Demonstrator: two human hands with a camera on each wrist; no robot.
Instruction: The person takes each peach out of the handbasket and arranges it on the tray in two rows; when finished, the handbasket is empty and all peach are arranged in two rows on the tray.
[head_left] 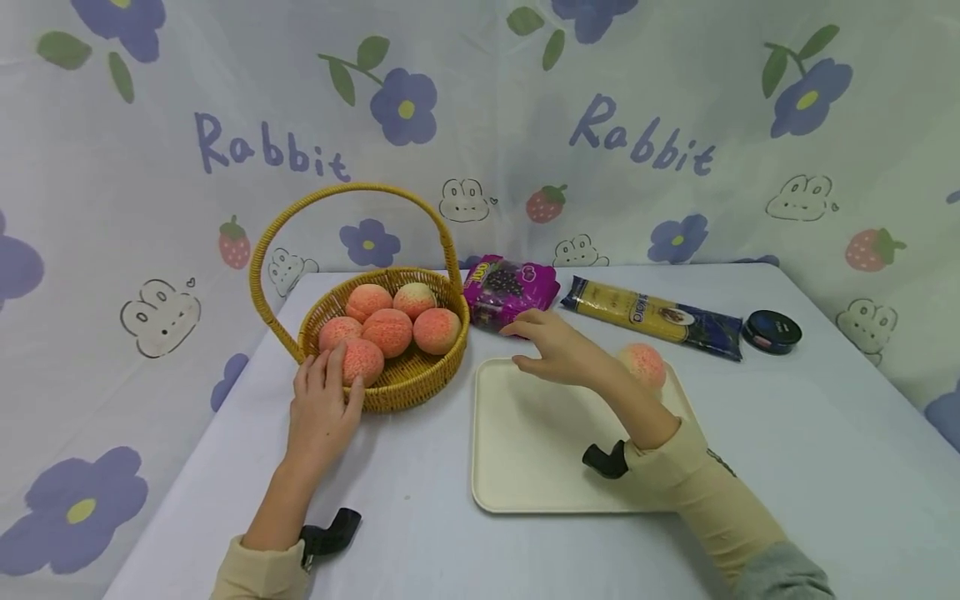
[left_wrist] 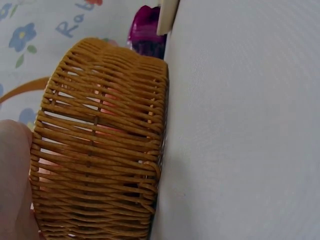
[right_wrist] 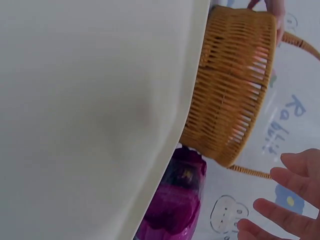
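My left hand (head_left: 324, 417) reaches over the near left rim of a yellow wicker basket (head_left: 408, 390), its fingers and thumb around the front pinkish-orange peach (head_left: 363, 363). Several more peaches (head_left: 387, 332) lie in the basket. In the left wrist view, part of the hand (left_wrist: 15, 180) shows beside the woven wall. Above a cream tray (head_left: 525, 450), my right hand (head_left: 562, 350) hovers with nothing in it, fingers spread in the right wrist view. One peach (head_left: 643, 365) sits at the tray's far right, partly hidden by the right forearm.
Behind the tray lie a purple bag (head_left: 510, 292) with dark fruit pictured on it and a yellow and blue pasta packet (head_left: 652, 317). A round black tin (head_left: 772, 332) stands at the right. The basket's tall handle (head_left: 352, 187) arches upward before a patterned curtain.
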